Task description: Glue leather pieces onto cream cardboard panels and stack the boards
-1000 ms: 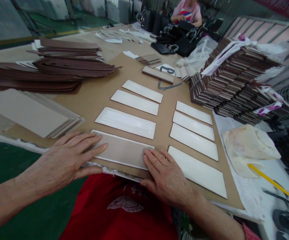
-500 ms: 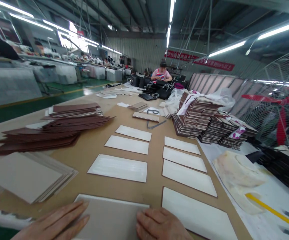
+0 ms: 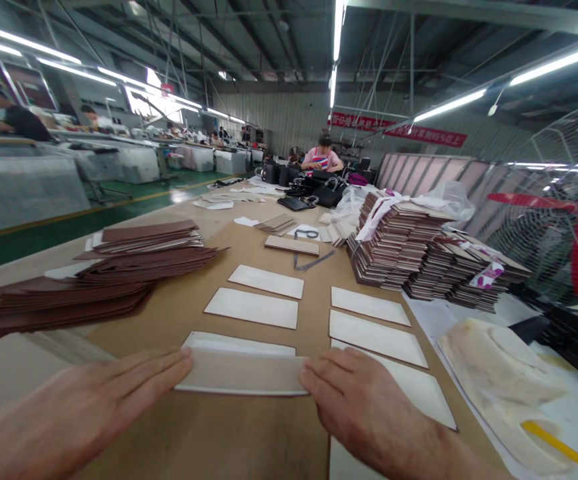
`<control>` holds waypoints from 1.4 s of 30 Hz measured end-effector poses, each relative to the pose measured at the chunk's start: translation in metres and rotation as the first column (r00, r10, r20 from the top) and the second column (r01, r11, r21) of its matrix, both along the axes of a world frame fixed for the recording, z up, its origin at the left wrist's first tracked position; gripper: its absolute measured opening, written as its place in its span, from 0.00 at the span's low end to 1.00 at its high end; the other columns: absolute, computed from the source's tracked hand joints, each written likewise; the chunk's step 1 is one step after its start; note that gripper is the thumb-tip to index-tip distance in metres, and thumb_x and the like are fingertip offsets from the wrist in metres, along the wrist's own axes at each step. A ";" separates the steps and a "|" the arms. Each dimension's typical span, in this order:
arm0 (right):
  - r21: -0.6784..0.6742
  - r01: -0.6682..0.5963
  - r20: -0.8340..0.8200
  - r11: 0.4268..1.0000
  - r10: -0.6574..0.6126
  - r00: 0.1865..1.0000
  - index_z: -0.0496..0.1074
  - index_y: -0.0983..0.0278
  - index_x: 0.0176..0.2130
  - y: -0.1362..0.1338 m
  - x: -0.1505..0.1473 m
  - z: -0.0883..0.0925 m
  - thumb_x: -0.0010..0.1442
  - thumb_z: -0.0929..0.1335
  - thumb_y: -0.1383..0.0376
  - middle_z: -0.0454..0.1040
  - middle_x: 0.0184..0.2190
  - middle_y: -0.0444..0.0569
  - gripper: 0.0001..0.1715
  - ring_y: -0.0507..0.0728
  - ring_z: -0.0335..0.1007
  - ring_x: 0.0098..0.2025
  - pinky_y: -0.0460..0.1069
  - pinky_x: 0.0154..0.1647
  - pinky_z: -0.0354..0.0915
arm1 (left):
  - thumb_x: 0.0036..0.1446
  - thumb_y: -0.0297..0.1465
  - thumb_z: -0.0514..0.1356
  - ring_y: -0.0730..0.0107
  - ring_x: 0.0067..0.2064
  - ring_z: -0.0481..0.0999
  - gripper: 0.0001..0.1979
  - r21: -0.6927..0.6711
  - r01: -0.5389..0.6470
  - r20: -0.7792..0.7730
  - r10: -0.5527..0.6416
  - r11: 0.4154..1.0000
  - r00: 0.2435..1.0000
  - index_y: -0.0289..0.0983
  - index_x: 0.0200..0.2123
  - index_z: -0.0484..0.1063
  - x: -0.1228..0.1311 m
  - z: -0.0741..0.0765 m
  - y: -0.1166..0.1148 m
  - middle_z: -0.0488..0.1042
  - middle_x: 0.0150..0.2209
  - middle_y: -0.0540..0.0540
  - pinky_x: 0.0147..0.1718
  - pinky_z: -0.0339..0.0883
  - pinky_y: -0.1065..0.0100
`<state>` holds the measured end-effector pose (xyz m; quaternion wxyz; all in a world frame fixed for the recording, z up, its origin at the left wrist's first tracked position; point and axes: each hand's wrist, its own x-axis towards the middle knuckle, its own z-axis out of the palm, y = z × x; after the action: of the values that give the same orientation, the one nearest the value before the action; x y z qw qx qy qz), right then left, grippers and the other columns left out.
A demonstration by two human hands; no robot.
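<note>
A thin beige board [image 3: 249,372] is held level between my two hands, over the near white-faced panel [image 3: 243,343] of the left column. Its near edge shows a pale strip; whether it touches the panel below I cannot tell. My left hand [image 3: 133,393] grips the board's left end with fingers stretched together, the thumb hidden. At the right end my right hand [image 3: 353,393] has its fingers curled over the edge. This hand also covers part of a white-faced panel [image 3: 419,393] in the right column. More white-faced panels [image 3: 251,308] with brown edges lie farther up both columns.
Brown sheets [image 3: 119,273] are piled at left, with beige boards [image 3: 13,373] nearer me. Tall stacks of brown-edged panels [image 3: 403,240] stand at right, beside cream cloth [image 3: 499,380] and a yellow stick [image 3: 563,450]. A co-worker [image 3: 321,159] sits beyond black bags [image 3: 313,187]; a fan [image 3: 573,207] stands right.
Both hands have moved forward with the beige board, from the near edge to over the white-faced panel ahead. Brown table surface now shows where the board was. The camera view has tilted slightly.
</note>
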<state>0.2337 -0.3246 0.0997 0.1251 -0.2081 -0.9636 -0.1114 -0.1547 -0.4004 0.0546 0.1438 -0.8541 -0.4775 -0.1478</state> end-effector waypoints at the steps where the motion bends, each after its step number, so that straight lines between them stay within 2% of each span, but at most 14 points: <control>1: 0.019 0.019 0.013 1.000 -0.019 1.000 0.73 0.65 0.52 0.018 0.001 0.006 0.65 0.66 0.71 0.80 0.47 0.52 0.16 0.59 0.73 0.48 0.53 0.50 0.69 | 0.59 0.19 0.49 0.67 0.57 0.76 0.40 -0.029 0.047 -0.054 -0.049 0.998 0.997 0.56 0.70 0.52 0.000 0.014 0.024 0.71 0.62 0.55 0.53 0.73 0.66; 4: 0.080 0.090 0.046 0.993 -0.094 0.995 0.73 0.66 0.52 0.087 -0.001 0.017 0.67 0.64 0.71 0.79 0.48 0.53 0.15 0.58 0.73 0.48 0.53 0.52 0.68 | 0.60 0.16 0.48 0.65 0.56 0.76 0.32 -0.079 0.108 -0.120 -0.117 0.991 0.986 0.44 0.63 0.68 0.006 0.048 0.113 0.73 0.60 0.45 0.54 0.71 0.66; 5: 0.094 0.131 0.056 0.987 -0.137 0.989 0.73 0.66 0.53 0.113 -0.003 0.018 0.69 0.63 0.70 0.79 0.49 0.52 0.16 0.58 0.72 0.49 0.53 0.53 0.68 | 0.59 0.17 0.47 0.63 0.54 0.78 0.29 -0.034 0.117 -0.105 -0.120 0.993 0.987 0.40 0.59 0.72 0.010 0.056 0.146 0.76 0.57 0.42 0.53 0.72 0.64; 7: 0.115 0.222 0.057 0.968 -0.229 0.972 0.72 0.66 0.55 0.169 -0.009 0.017 0.71 0.61 0.70 0.79 0.50 0.52 0.17 0.58 0.72 0.51 0.51 0.53 0.67 | 0.61 0.19 0.47 0.62 0.54 0.78 0.26 -0.017 0.075 -0.104 -0.077 0.997 0.992 0.39 0.56 0.74 0.017 0.065 0.213 0.77 0.55 0.41 0.53 0.72 0.61; 9: 0.110 0.338 0.044 0.935 -0.344 0.938 0.72 0.66 0.56 0.224 -0.015 0.014 0.72 0.60 0.70 0.77 0.53 0.53 0.18 0.57 0.71 0.54 0.49 0.55 0.65 | 0.63 0.20 0.48 0.62 0.56 0.76 0.23 -0.022 0.053 -0.097 -0.055 0.998 0.994 0.37 0.55 0.74 0.023 0.065 0.275 0.76 0.56 0.40 0.56 0.69 0.61; 13: 0.116 0.449 0.034 0.886 -0.455 0.890 0.67 0.70 0.60 0.313 -0.025 0.000 0.71 0.57 0.73 0.73 0.57 0.59 0.22 0.59 0.70 0.57 0.50 0.55 0.64 | 0.66 0.20 0.45 0.62 0.60 0.73 0.23 -0.013 0.036 -0.053 -0.037 0.999 0.998 0.32 0.58 0.70 0.033 0.043 0.373 0.73 0.58 0.37 0.60 0.64 0.60; 17: 0.107 0.531 0.068 0.841 -0.539 0.840 0.68 0.69 0.57 0.367 -0.026 -0.028 0.71 0.58 0.74 0.74 0.54 0.61 0.20 0.60 0.71 0.55 0.52 0.53 0.65 | 0.61 0.17 0.48 0.64 0.62 0.70 0.26 -0.048 0.002 -0.015 -0.003 0.999 1.000 0.33 0.60 0.68 0.043 -0.003 0.434 0.71 0.61 0.39 0.63 0.62 0.63; 20: 0.081 0.565 0.123 0.821 -0.571 0.812 0.71 0.67 0.54 0.389 -0.025 -0.054 0.71 0.61 0.70 0.76 0.51 0.56 0.15 0.59 0.73 0.52 0.55 0.52 0.68 | 0.56 0.16 0.52 0.65 0.62 0.70 0.29 -0.106 -0.027 -0.007 0.026 0.994 1.000 0.36 0.60 0.70 0.049 -0.040 0.464 0.71 0.61 0.42 0.64 0.61 0.66; 22: 0.066 0.581 0.140 0.811 -0.584 0.800 0.71 0.66 0.54 0.397 -0.025 -0.067 0.71 0.64 0.65 0.75 0.51 0.53 0.14 0.60 0.73 0.52 0.58 0.53 0.68 | 0.55 0.17 0.53 0.64 0.63 0.70 0.30 -0.136 -0.040 0.003 0.041 0.990 0.999 0.37 0.61 0.69 0.050 -0.058 0.477 0.71 0.62 0.42 0.64 0.61 0.66; 26: 0.033 0.585 0.162 0.810 -0.582 0.797 0.72 0.65 0.53 0.403 -0.027 -0.080 0.70 0.67 0.61 0.73 0.53 0.53 0.15 0.61 0.71 0.54 0.60 0.55 0.67 | 0.56 0.20 0.54 0.60 0.64 0.68 0.29 -0.173 -0.059 0.023 0.064 0.983 0.998 0.35 0.61 0.68 0.048 -0.075 0.490 0.69 0.63 0.39 0.65 0.60 0.64; 30: -0.018 0.567 0.181 0.823 -0.555 0.812 0.71 0.67 0.53 0.400 -0.026 -0.085 0.71 0.63 0.67 0.74 0.53 0.55 0.14 0.61 0.71 0.55 0.59 0.57 0.65 | 0.53 0.20 0.54 0.59 0.66 0.66 0.30 -0.212 -0.055 0.038 0.065 0.976 0.997 0.36 0.61 0.69 0.046 -0.076 0.490 0.67 0.64 0.40 0.66 0.57 0.64; 35: -0.097 0.567 0.134 0.818 -0.554 0.822 0.73 0.66 0.53 0.396 -0.022 -0.082 0.65 0.64 0.72 0.74 0.55 0.58 0.18 0.63 0.65 0.60 0.55 0.62 0.58 | 0.47 0.22 0.56 0.58 0.68 0.62 0.36 -0.284 -0.058 0.055 0.077 0.957 0.996 0.34 0.63 0.66 0.046 -0.064 0.486 0.64 0.66 0.39 0.68 0.52 0.64; 38: -0.146 0.656 0.052 0.741 -0.656 0.753 0.69 0.67 0.58 0.406 -0.023 -0.073 0.69 0.61 0.68 0.71 0.59 0.60 0.20 0.64 0.63 0.62 0.57 0.63 0.56 | 0.44 0.27 0.60 0.50 0.70 0.57 0.44 -0.327 -0.093 0.078 0.125 0.940 0.989 0.29 0.67 0.57 0.044 -0.054 0.489 0.59 0.69 0.34 0.69 0.50 0.59; 42: -0.250 0.747 0.020 0.617 -0.768 0.641 0.68 0.66 0.60 0.423 -0.032 -0.066 0.72 0.63 0.54 0.70 0.59 0.58 0.25 0.64 0.69 0.58 0.63 0.59 0.62 | 0.42 0.36 0.65 0.44 0.67 0.61 0.47 -0.403 -0.113 0.105 0.169 0.908 0.980 0.31 0.66 0.58 0.040 -0.046 0.495 0.63 0.66 0.34 0.65 0.57 0.56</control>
<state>0.2014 0.0983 0.0336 0.0837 -0.6129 -0.7851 -0.0295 -0.1143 0.0948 0.0082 -0.0544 -0.8165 -0.5667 -0.0959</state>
